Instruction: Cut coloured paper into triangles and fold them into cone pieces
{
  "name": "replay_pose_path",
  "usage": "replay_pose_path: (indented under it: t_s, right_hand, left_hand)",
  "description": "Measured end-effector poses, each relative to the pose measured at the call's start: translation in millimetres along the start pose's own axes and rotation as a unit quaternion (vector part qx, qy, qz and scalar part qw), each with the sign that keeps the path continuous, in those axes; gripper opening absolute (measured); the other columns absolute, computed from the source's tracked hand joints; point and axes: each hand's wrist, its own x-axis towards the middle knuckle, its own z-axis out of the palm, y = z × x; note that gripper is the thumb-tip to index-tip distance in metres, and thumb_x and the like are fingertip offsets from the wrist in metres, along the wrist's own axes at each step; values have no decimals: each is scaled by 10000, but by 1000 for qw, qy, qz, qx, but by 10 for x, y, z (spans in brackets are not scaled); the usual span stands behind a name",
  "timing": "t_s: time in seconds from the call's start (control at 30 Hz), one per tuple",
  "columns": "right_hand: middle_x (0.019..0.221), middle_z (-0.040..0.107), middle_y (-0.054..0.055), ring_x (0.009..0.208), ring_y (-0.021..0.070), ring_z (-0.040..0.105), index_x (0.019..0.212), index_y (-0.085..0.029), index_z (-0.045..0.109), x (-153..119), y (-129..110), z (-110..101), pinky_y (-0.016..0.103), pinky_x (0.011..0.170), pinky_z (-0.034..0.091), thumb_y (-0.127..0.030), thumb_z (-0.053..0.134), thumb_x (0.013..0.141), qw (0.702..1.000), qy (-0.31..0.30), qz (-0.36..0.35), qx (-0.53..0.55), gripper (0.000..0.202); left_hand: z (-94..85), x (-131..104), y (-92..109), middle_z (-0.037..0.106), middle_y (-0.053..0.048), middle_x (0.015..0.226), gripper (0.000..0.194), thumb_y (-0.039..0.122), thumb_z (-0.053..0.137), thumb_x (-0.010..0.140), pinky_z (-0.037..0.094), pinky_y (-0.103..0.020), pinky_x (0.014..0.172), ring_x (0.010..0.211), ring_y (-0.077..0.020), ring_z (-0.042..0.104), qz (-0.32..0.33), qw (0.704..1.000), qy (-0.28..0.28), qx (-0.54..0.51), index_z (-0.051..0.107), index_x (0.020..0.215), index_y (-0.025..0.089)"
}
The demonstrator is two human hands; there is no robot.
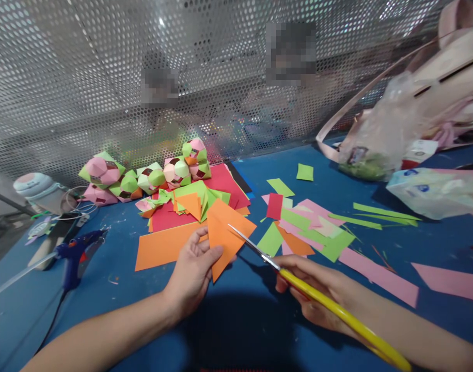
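Note:
Between the thumb and fingers of my left hand (193, 266) is a folded sheet of orange paper (226, 235), held up above the table. My right hand (317, 289) grips scissors (310, 287) with long yellow handles; their metal blades point left and lie over the orange paper's right part. Whether the blades are cutting into it I cannot tell. Behind my left hand a flat orange strip (159, 250) lies on the blue table. Beyond the paper, a pile of green folded pieces (217, 197) rests on red sheets (167, 221).
Several pink and green paper balls (176, 171) line the back left. A blue glue gun (74, 258) and a light-blue cup (38, 191) stand left. Paper scraps (306, 227) spread to the right, near a plastic bag (379, 134) and a tissue pack (426, 191). A perforated metal panel (229, 113) borders the back.

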Motion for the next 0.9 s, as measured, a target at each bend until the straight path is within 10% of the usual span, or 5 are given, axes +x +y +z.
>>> replay_pose_path:
  t_s: [0.9]
  right_hand:
    - [971, 598, 52, 741, 153, 536, 1207, -296, 578, -25, -79, 50, 240, 601, 484, -482, 696, 725, 999, 17, 31, 22, 530]
  left_hand:
    - [-1, -24, -21, 708, 0, 774, 418, 102, 722, 718, 572, -274, 730, 679, -135, 690, -10, 1000, 9, 0, 502, 1063, 185]
